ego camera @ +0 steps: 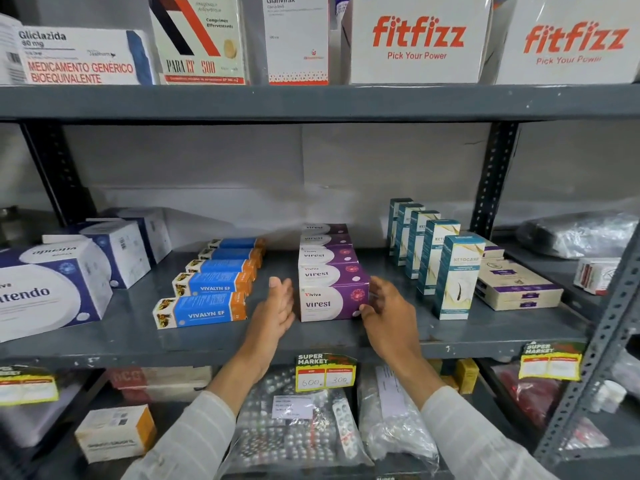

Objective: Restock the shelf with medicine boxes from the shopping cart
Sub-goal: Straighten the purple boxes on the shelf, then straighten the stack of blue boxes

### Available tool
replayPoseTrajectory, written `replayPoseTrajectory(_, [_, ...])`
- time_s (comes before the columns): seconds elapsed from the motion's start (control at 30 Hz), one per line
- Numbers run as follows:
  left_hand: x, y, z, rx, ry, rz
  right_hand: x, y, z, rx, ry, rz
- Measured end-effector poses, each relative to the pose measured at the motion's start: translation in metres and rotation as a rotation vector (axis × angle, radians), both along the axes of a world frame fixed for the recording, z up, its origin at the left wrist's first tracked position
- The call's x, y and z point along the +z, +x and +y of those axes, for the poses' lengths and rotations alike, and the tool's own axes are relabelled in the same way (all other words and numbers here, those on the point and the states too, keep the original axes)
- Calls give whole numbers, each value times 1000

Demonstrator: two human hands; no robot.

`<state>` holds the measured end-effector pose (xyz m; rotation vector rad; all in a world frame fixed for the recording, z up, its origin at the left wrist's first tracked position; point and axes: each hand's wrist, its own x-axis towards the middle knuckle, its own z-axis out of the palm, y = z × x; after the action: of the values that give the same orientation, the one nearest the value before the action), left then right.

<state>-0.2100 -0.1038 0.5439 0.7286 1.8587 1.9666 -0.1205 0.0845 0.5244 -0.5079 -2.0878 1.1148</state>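
A row of purple and white Viresi boxes runs front to back on the middle grey shelf [214, 341]. The front Viresi box [330, 302] stands at the row's near end. My left hand [275, 308] is just left of it, fingers apart, a small gap from the box's side. My right hand [384, 306] is at its right side, with fingertips touching the lower right corner. Neither hand has closed around the box. The shopping cart is out of view.
Blue and orange Vivalyn EF boxes [204, 311] lie in a row to the left, big white and navy boxes [45, 292] beyond them. Teal Ketocare boxes [455, 277] stand to the right, beige boxes [519, 289] behind. A price tag [325, 372] hangs on the shelf edge.
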Motion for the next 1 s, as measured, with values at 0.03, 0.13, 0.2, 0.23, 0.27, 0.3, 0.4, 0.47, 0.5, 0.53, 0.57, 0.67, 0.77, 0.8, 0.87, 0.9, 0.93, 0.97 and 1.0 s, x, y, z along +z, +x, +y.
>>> replayPoseTrajectory(0.03, [0, 3, -7, 53, 27, 25, 0, 4, -3, -33, 23, 44])
replayPoseTrajectory(0.13, [-3, 8, -45, 222, 112, 160, 1, 14, -14, -104, 145, 207])
replayPoseTrajectory(0.2, [-6, 7, -81, 391, 56, 325, 4, 16, -27, -43, 222, 276])
replayPoseTrajectory(0.23, [-8, 4, -102, 502, -18, 419, 5, 14, -37, 12, 259, 284])
replayPoseTrajectory(0.27, [-10, -2, -123, 616, -126, 520, 7, 12, -48, 78, 289, 273])
replayPoseTrajectory(0.3, [-13, -12, -144, 706, -264, 617, 9, 8, -61, 154, 313, 247])
replayPoseTrajectory(0.4, [-25, -50, -197, 725, -687, 698, 14, -13, -102, 360, 379, 132])
replayPoseTrajectory(0.47, [-32, -70, -220, 621, -837, 686, 15, -36, -123, 415, 405, 35])
replayPoseTrajectory(0.5, [-36, -78, -229, 576, -883, 725, 15, -50, -132, 411, 404, 2])
replayPoseTrajectory(0.53, [-39, -84, -234, 540, -932, 788, 14, -64, -139, 389, 392, -27])
replayPoseTrajectory(0.57, [-41, -90, -239, 509, -986, 849, 14, -77, -145, 359, 377, -60])
replayPoseTrajectory(0.67, [-46, -107, -249, 431, -1083, 957, 14, -110, -158, 296, 366, -168])
replayPoseTrajectory(0.77, [-49, -117, -257, 383, -1086, 1005, 10, -127, -166, 271, 384, -237])
replayPoseTrajectory(0.8, [-50, -118, -259, 377, -1081, 1009, 8, -129, -168, 249, 390, -241])
replayPoseTrajectory(0.87, [-53, -119, -261, 383, -1055, 1002, 3, -132, -174, 189, 400, -221])
replayPoseTrajectory(0.9, [-54, -119, -261, 387, -1046, 996, 1, -133, -176, 162, 409, -207])
replayPoseTrajectory(0.93, [-55, -120, -261, 389, -1041, 990, 1, -135, -178, 141, 418, -194])
replayPoseTrajectory(0.97, [-55, -121, -260, 391, -1037, 982, 0, -137, -180, 123, 422, -187])
replayPoseTrajectory(1.0, [-56, -122, -260, 392, -1032, 978, -1, -139, -181, 109, 426, -181])
